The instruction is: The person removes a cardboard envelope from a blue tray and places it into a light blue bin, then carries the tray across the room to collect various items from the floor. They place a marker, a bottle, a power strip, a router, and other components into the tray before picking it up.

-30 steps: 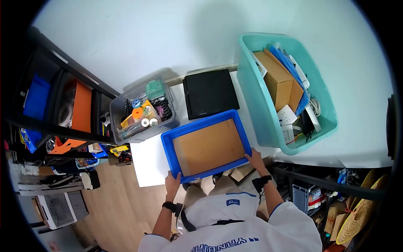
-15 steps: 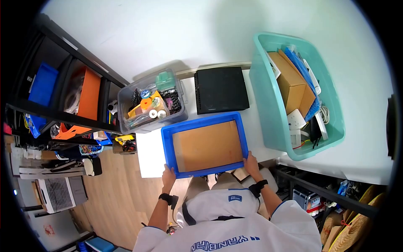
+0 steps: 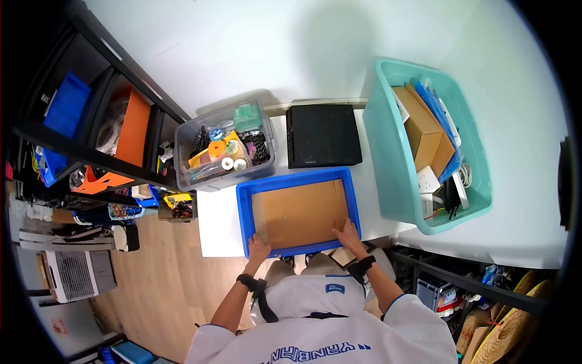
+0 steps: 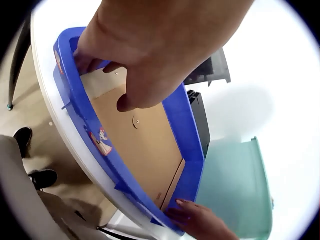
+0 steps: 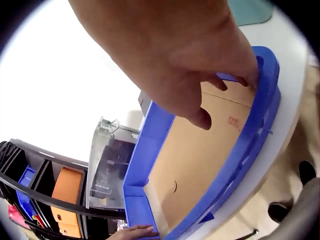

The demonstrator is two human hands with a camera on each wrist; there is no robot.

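A blue tray [image 3: 244, 212] sits on the white table in front of the person, with a flat brown cardboard sheet [image 3: 301, 209] covering its bottom. My left hand [image 3: 259, 247] reaches over the near left corner, its fingers inside the tray by the wall and the thumb spread above the cardboard in the left wrist view. At the near right corner, my right hand [image 3: 348, 235] also reaches inside. The right wrist view shows its fingertips by the tray wall, partly hidden, with the thumb apart from them. Neither hand grips anything.
Behind the tray lies a flat black box [image 3: 323, 134]. A clear grey bin [image 3: 224, 181] of tapes and small items stands left of it, and a tall teal tub [image 3: 393, 176] with a cardboard box and power strips stands right. A black shelf [image 3: 91, 151] rises at the left.
Both hands have let go of the tray's outer near corners and moved inward over its rim. Earlier the tray turned squarer to the person and shifted slightly over the table.
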